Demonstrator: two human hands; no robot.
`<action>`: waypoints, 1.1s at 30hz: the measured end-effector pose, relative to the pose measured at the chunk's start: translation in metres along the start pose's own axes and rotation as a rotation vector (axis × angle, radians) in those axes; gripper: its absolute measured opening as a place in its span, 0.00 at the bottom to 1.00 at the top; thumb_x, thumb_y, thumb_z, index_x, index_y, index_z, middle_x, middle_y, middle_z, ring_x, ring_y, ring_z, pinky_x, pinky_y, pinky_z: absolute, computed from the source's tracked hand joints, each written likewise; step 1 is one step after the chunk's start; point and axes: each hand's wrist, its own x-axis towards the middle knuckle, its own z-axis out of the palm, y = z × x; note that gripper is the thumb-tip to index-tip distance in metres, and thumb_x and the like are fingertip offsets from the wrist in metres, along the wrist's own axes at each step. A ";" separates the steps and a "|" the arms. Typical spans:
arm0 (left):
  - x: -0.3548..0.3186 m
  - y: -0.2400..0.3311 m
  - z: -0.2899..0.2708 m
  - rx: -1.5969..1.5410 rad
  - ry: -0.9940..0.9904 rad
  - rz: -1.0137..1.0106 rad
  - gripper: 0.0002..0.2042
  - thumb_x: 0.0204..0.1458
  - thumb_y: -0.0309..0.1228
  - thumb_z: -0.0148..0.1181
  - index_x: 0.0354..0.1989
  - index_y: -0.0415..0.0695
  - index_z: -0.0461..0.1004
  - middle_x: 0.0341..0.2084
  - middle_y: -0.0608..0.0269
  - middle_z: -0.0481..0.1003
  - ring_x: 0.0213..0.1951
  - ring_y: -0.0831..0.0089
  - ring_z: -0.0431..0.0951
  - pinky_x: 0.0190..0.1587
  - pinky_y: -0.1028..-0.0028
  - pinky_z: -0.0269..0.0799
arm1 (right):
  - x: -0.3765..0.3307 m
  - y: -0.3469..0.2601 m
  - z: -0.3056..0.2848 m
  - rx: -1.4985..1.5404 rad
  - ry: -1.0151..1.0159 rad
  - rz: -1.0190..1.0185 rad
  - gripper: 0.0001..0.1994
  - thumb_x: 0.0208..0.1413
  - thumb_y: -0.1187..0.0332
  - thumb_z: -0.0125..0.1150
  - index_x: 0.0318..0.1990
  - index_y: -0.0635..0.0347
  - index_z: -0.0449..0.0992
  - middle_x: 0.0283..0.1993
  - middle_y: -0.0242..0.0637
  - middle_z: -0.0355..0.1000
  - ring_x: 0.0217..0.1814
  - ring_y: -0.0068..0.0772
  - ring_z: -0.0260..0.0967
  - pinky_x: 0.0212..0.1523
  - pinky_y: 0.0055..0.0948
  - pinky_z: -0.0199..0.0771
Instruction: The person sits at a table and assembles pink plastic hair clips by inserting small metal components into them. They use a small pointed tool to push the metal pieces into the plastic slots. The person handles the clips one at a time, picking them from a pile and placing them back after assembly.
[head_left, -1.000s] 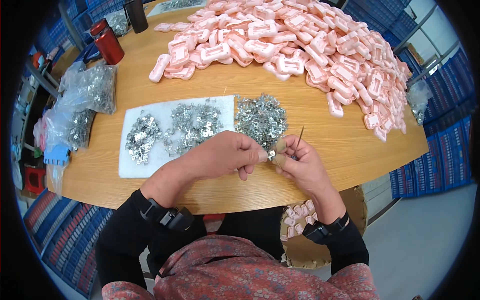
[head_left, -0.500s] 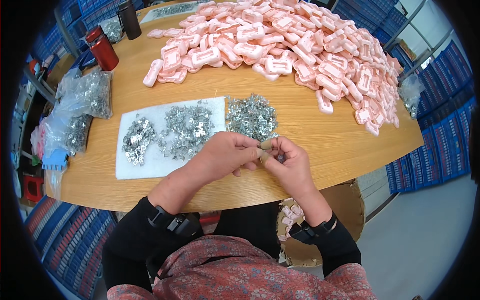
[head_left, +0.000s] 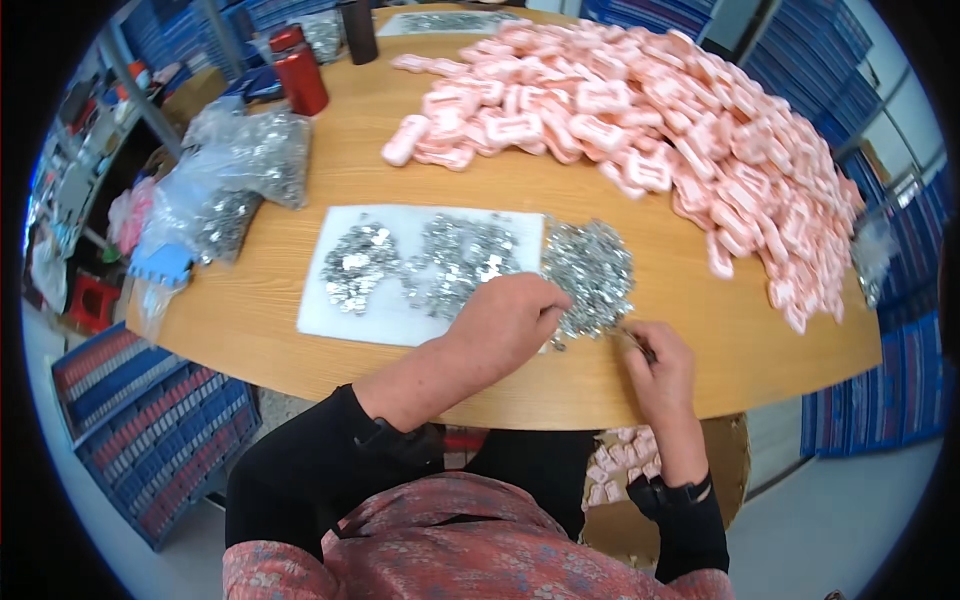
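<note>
My left hand reaches over the right edge of the white foam sheet. Its fingers are pinched together at the left edge of the right-hand heap of small silvery metal parts; whatever lies between the fingertips is hidden. My right hand is just below and right of that heap, over bare wood. Thumb and forefinger close on something small and dark that I cannot make out. Two more clusters of similar metal parts lie on the foam sheet, one at the left and one in the middle.
A big heap of pink plastic shells covers the back right of the wooden table. Plastic bags of metal parts and a red flask stand at the left. Below the table edge, a cardboard box holds more pink pieces.
My hands were together in front of the metal heap and are now apart, the left at the heap's edge, the right further right. The whole view has shifted, with the table appearing further right.
</note>
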 end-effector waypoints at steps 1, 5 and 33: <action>-0.004 0.000 -0.010 0.042 -0.029 -0.024 0.07 0.53 0.29 0.64 0.38 0.43 0.83 0.31 0.51 0.80 0.35 0.53 0.81 0.39 0.62 0.77 | -0.001 0.000 -0.001 0.011 0.003 0.008 0.07 0.51 0.78 0.64 0.39 0.65 0.78 0.32 0.44 0.74 0.31 0.39 0.73 0.33 0.32 0.73; -0.020 -0.043 -0.059 0.030 0.157 -0.135 0.08 0.54 0.30 0.63 0.40 0.44 0.82 0.28 0.55 0.81 0.29 0.63 0.80 0.36 0.66 0.76 | -0.014 0.016 -0.005 0.044 0.064 0.049 0.06 0.51 0.79 0.63 0.38 0.67 0.77 0.30 0.41 0.71 0.29 0.33 0.70 0.32 0.28 0.70; 0.034 -0.123 -0.123 0.061 -0.250 -0.260 0.06 0.49 0.30 0.66 0.33 0.43 0.81 0.30 0.59 0.78 0.37 0.64 0.78 0.41 0.67 0.74 | -0.019 0.024 0.002 -0.015 0.079 0.097 0.04 0.54 0.80 0.61 0.37 0.66 0.77 0.27 0.34 0.68 0.27 0.22 0.64 0.29 0.22 0.64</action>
